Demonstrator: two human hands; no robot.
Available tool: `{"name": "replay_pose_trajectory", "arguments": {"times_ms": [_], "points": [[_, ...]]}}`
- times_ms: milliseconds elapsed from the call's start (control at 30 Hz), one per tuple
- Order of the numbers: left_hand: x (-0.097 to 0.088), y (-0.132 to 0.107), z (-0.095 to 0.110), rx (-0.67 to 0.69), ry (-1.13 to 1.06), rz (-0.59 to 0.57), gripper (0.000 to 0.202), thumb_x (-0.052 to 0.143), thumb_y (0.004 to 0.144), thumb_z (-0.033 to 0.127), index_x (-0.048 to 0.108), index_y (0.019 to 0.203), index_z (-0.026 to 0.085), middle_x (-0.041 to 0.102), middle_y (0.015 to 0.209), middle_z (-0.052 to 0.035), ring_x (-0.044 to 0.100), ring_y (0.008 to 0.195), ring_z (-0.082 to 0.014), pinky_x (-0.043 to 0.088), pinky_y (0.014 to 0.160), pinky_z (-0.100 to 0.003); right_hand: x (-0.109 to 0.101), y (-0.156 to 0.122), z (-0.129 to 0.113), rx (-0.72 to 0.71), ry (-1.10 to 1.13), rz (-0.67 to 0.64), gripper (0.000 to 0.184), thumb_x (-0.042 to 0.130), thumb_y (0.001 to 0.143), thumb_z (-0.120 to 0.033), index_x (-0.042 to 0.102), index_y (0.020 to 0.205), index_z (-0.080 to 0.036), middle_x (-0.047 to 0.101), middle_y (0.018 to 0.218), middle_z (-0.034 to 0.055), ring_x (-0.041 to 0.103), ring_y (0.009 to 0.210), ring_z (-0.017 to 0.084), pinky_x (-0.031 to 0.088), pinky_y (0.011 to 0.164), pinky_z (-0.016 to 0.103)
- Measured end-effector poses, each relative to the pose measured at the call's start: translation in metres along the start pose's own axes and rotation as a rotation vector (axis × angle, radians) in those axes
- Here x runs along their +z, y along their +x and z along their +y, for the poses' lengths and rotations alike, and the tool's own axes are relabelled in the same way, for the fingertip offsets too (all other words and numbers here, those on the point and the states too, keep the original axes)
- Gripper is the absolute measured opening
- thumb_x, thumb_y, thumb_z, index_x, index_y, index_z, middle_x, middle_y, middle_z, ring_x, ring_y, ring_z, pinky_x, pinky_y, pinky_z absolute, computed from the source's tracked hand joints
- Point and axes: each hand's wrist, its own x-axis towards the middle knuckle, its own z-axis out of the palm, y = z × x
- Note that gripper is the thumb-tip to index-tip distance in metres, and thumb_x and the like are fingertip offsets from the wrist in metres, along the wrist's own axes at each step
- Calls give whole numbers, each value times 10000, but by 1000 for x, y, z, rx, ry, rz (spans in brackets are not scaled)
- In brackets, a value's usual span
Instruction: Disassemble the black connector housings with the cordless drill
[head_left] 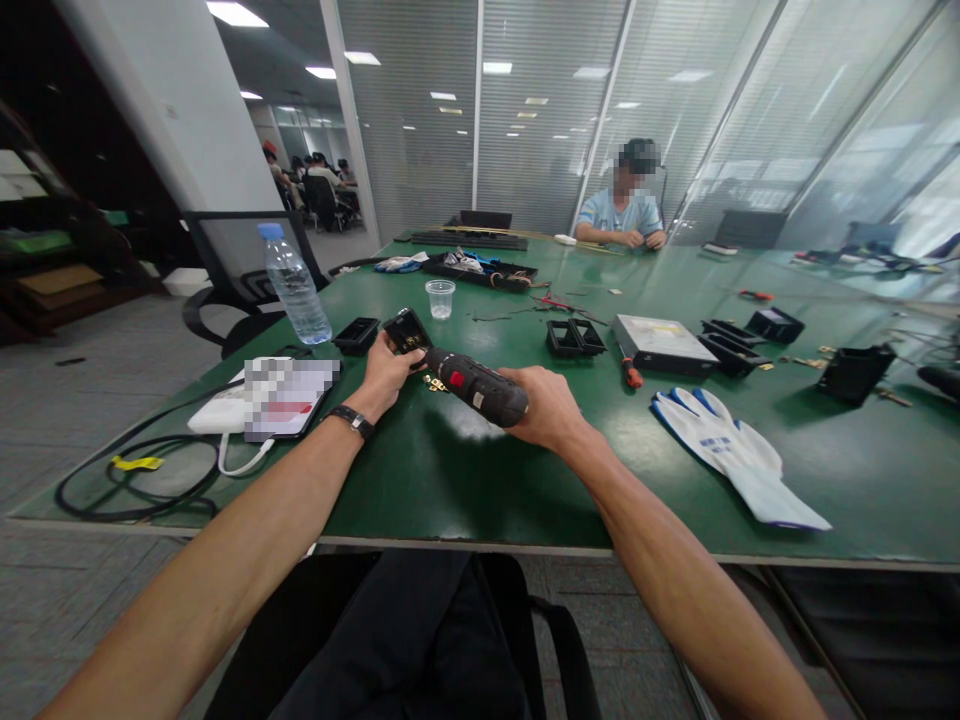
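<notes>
My right hand [544,400] is closed around the grip of a black power drill [476,388] with a red mark on its body. The drill points left, its front end close to a small black plastic box [407,330] with brass-coloured pieces in it. Fingers of my left hand [386,372] are wrapped round that box and tilt it up off the table. Whether the drill's bit touches a piece inside cannot be made out. Just below the drill's front, several small brass pieces [435,384] lie on the green table [465,490].
A water bottle [294,285], phone [292,400] and coiled black cable [135,490] are at left. A plastic cup [440,298] and black trays [574,338] stand beyond. Rightward lie a metal drive [664,342], screwdriver [631,374] and glove [727,445]. A person [626,205] sits across.
</notes>
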Motion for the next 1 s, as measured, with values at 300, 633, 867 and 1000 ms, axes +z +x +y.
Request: {"name": "replay_pose_trajectory", "arguments": {"times_ms": [300,633,867,1000], "points": [[0,2,-2,10,14,7,526,796,602,69,566,1063,179,669,1016,-62,679,898,-219,615,752,-389,1,0,0,7,-34,-8,351,685,754,-409,736,1085,-305,743,818,19,665,724,211,296,589,287],[-1,7,-7,21,-16,-4,537,792,596,66,575,1072,184,672,1032,-72,679,866,-218,610,698,-360,-1,-1,2,5,-13,-5,353,703,737,-379,736,1079,-298,738,806,17,661,726,208,306,586,279],[-1,7,-9,30,-18,9,520,802,592,79,571,1047,182,677,1023,-66,680,850,-208,612,697,-352,-1,-1,1,1,19,9,336,698,748,-395,743,1065,-294,728,787,18,648,692,197,294,573,279],[-1,6,-9,22,-26,8,517,804,595,83,570,1045,180,676,1013,-63,681,843,-204,610,689,-342,0,-1,0,4,17,13,338,698,741,-393,745,1061,-292,723,768,17,643,681,196,286,567,278]]}}
